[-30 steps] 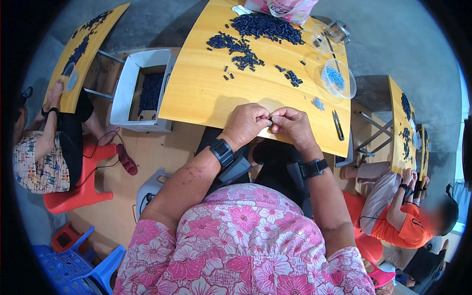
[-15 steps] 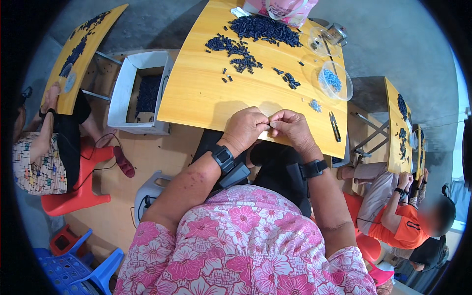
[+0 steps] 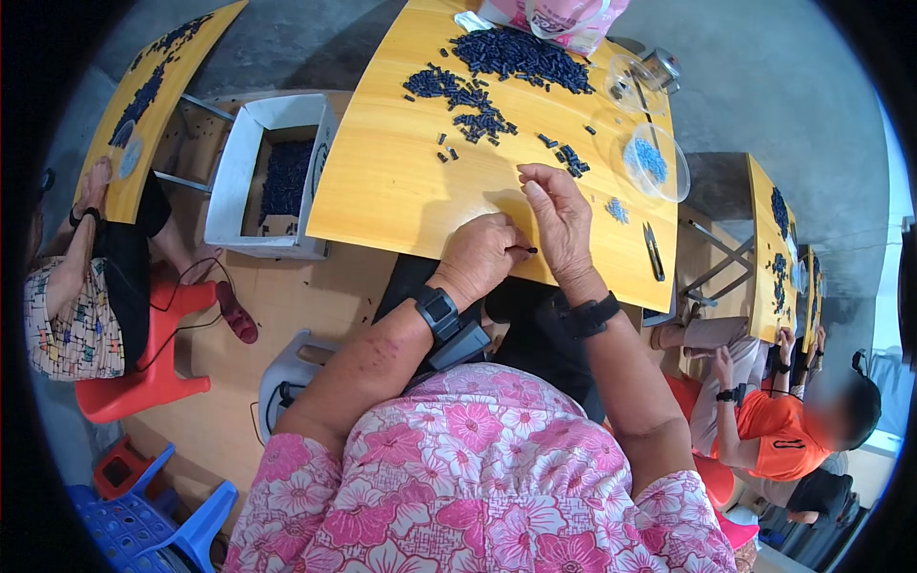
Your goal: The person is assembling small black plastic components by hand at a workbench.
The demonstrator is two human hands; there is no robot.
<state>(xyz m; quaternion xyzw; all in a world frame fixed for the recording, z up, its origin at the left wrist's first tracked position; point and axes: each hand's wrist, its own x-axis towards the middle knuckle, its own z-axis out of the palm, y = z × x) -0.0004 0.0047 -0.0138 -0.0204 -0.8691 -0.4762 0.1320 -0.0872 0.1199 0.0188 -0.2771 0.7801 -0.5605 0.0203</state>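
At the near edge of the wooden table [image 3: 382, 205], my left hand [image 3: 475, 256] pinches a small black tubular piece [image 3: 531, 250] between thumb and fingers. Just right of it, my right hand [image 3: 562, 218] is raised off the piece, its fingers stretched and nothing visible in them. Small light-blue parts [image 3: 617, 210] lie loose to the right of that hand. Beyond both hands are a few separate black pieces [image 3: 570, 159] and a large pile of black tubular pieces [image 3: 521, 59].
A clear bowl of blue parts [image 3: 680, 162] and a second clear bowl [image 3: 621, 72] stand at the right. Thread snips [image 3: 653, 252] lie near the right edge. A pink bag [image 3: 564, 21] sits at the back. A white box [image 3: 234, 201] is left of the table. Other people work at side tables.
My right hand has let go of the black piece and moved up and away, its fingers now extended. My left hand keeps its pinch, nearly in place.
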